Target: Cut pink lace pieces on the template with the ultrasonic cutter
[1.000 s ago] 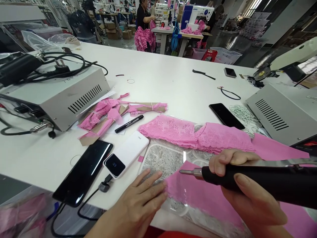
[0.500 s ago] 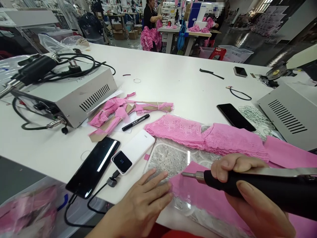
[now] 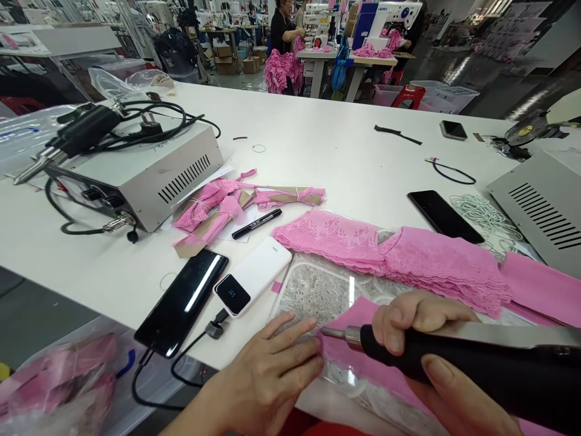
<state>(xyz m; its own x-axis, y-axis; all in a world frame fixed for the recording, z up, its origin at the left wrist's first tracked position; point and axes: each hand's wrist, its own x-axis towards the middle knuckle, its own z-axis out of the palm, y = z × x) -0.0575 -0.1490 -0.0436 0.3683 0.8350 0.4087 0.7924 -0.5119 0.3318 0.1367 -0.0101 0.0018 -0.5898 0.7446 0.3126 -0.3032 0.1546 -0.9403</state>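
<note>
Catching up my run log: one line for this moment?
left hand: open, at edge of pink fabric; right hand: gripping black tool; tool tip: near left hand

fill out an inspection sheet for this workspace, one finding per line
Surface: white table, patterned board on it
Work items: pink fabric on board; stacked lacy pink pieces beyond
Clutter: white power bank, marker, near phone, far phone
Hands: left hand spread at fabric's edge; right hand grips black tool, tip near left fingers
Cables: leads plugged into power bank and near phone; coil on left grey box
Surroundings: person beside sewing machines
</note>
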